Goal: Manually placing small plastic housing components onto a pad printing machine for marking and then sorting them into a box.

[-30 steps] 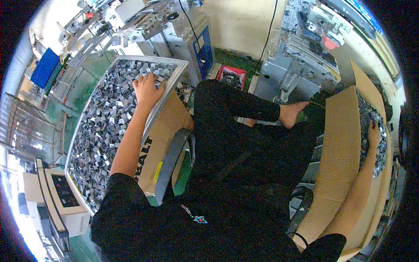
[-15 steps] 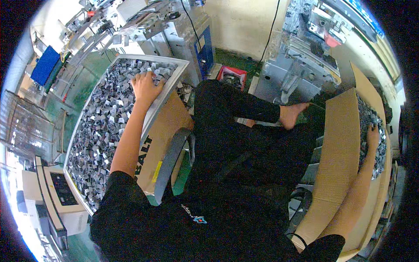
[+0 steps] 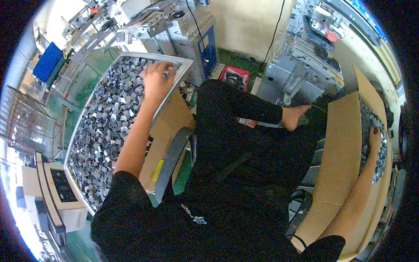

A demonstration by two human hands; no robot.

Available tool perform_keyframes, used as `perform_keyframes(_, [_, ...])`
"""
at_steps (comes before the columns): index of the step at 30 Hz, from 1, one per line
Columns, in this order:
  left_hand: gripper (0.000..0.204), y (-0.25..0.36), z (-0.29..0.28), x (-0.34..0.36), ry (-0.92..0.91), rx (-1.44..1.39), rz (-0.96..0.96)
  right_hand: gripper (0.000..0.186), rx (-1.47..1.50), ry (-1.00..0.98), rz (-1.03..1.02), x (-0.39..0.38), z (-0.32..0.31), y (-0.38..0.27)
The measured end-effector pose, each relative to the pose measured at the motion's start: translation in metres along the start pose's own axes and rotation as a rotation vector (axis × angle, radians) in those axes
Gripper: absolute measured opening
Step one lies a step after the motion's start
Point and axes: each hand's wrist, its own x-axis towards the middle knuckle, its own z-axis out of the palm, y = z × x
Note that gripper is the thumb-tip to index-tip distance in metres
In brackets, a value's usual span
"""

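Note:
My left hand (image 3: 157, 82) is just above the far right corner of a wide, pale-rimmed tray (image 3: 185, 67) on my left. Its fingers are curled together; what they hold, if anything, is hard to make out. Many small bent grey pieces (image 3: 111, 107), metal-looking, fill this tray. On my right, my right hand (image 3: 375, 139) reaches into a tall open cardboard box (image 3: 338, 153) and touches a heap of similar small dark grey pieces (image 3: 380, 161). Its fingertips are bent in and partly hidden against the heap.
Under the tray stands a brown carton (image 3: 168, 126). A red bin (image 3: 245, 78) with dark scraps sits on the green floor beyond my legs. Grey machines stand at the far left (image 3: 179, 41) and far right (image 3: 301, 65). A beige device (image 3: 65, 198) is beside the tray.
My left hand has risen slightly off the grey pieces and shifted right toward the tray's rim, its fingers curling in. My right hand stays at the heap in the box.

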Motion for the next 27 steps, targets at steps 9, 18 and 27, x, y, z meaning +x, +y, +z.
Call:
perform_keyframes(9, [0.071, 0.133, 0.152, -0.058, -0.622, -0.106, 0.191, 0.038, 0.170, 0.107, -0.117, 0.015, -0.029, 0.057])
perform_keyframes(18, [0.053, 0.154, 0.116, -0.065, -0.852, -0.012, 0.292, 0.047, 0.096, 0.328, 0.131, -0.033, -0.040, -0.038])
perform_keyframes(27, [0.026, 0.244, 0.086, 0.002, -0.599, -1.122, 0.204, 0.032, 0.404, 0.608, 0.284, -0.039, -0.069, -0.055])
